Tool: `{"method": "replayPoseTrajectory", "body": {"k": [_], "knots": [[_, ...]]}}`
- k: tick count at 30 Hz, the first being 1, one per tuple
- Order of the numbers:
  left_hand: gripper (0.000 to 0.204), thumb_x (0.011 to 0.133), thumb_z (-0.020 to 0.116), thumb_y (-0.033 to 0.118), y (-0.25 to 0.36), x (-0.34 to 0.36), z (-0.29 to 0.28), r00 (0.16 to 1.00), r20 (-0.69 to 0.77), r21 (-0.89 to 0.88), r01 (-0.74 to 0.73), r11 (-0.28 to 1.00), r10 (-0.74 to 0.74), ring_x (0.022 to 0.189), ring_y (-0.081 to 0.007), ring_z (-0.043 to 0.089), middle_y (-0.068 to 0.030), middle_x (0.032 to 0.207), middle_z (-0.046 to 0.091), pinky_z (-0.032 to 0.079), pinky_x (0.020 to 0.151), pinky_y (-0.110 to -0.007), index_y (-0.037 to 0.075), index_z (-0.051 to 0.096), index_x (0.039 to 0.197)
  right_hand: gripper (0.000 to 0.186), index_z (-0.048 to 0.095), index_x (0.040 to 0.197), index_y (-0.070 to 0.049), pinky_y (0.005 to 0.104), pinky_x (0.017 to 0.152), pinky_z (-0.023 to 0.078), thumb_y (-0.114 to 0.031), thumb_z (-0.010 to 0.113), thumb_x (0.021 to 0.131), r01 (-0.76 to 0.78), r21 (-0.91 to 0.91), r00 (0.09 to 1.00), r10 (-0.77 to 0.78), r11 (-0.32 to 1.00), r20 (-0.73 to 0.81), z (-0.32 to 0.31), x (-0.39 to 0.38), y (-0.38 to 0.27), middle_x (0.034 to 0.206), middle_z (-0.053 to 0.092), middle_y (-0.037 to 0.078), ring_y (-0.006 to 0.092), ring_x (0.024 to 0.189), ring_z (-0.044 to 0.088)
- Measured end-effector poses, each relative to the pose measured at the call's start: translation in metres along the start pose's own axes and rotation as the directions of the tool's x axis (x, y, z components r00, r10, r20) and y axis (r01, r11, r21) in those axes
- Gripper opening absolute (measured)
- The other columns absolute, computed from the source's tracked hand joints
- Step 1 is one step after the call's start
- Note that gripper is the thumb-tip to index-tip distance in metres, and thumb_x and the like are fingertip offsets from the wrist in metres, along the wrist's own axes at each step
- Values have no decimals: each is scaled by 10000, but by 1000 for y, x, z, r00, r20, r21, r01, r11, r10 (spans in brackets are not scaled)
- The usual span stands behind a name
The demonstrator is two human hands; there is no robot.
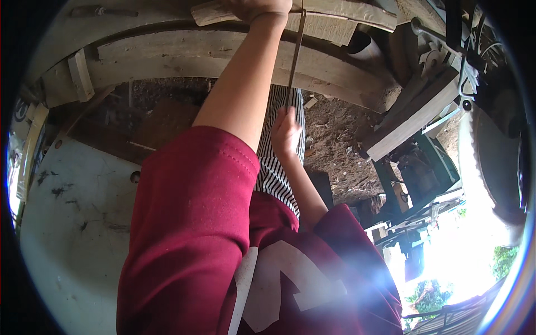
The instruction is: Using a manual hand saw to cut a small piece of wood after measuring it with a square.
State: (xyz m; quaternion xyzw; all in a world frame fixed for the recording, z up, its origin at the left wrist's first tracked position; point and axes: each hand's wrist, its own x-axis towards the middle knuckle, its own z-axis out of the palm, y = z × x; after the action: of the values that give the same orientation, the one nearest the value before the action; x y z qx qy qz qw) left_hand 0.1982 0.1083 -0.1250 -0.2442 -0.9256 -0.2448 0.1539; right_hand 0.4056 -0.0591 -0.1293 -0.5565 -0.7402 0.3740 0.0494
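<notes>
Wooden bench edge spans upper view. Pale board over it, top centre. Thin dark blade slants down from board. Left hand on board, fingers cropped; can't tell grip. Right hand closed round blade's lower end.

Board on bench, left hand atop board, blade right of hand, tool far left

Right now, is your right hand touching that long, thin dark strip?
Touching. The head view shows the right hand with its fingers curled at the lower end of the thin dark strip.
</notes>
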Motion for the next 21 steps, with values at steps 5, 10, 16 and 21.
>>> {"method": "replayPoseTrajectory", "body": {"k": [5,10,16,21], "knots": [[209,660,474,1,-4,-1,2,1000,10,29,-15,999,14,817,-303,483,-135,831,534,402,745,-409,55,510,859,136,468,800,4,360,340,393,-109,443,873,-61,-17,996,60,998,-59,-10,-10,20,498,507,162,298,394,520],[200,682,490,38,-6,2,2,996,79,72,31,997,-37,879,-291,479,-116,885,542,387,785,-408,74,517,877,149,481,787,-1,330,331,402,-113,440,877,-14,-16,1000,13,1000,-17,-22,-18,33,505,521,143,255,387,529],[196,697,577,121,4,-1,-6,994,102,164,13,986,-30,975,-283,447,-96,938,533,324,830,-446,134,525,886,131,490,768,-2,306,317,376,-89,465,864,127,23,985,-123,992,-124,-31,29,21,490,514,117,212,368,520],[132,680,610,120,-1,-3,-1,997,72,135,-10,991,1,962,-287,457,-89,924,536,346,804,-448,136,556,800,126,475,742,-20,330,326,380,-90,486,847,160,9,977,-157,987,-142,-21,51,9,488,499,136,251,375,515]]}}
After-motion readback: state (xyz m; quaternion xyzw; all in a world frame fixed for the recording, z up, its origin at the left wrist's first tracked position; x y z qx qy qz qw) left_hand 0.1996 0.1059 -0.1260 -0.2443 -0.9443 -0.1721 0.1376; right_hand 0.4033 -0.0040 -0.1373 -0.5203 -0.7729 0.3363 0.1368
